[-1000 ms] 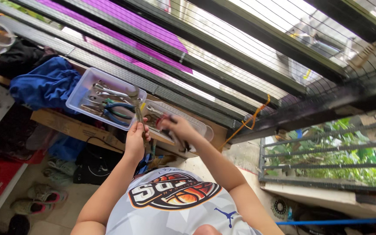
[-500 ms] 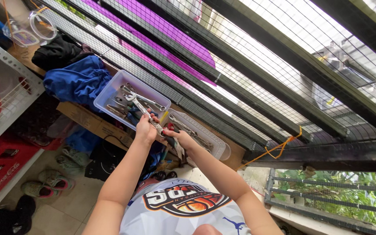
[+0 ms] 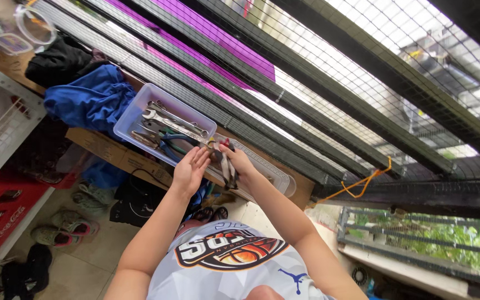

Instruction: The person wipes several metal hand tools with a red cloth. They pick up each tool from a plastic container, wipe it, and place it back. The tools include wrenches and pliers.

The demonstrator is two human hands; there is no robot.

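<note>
Sorting tools: right hand pinched pliers. Left hand spread, empty, tool tray at its 11 o'clock. Next probably needs a clear tray spot

A wooden shelf carries 2 clear plastic tool trays, blue cloth and black cloth.
</note>
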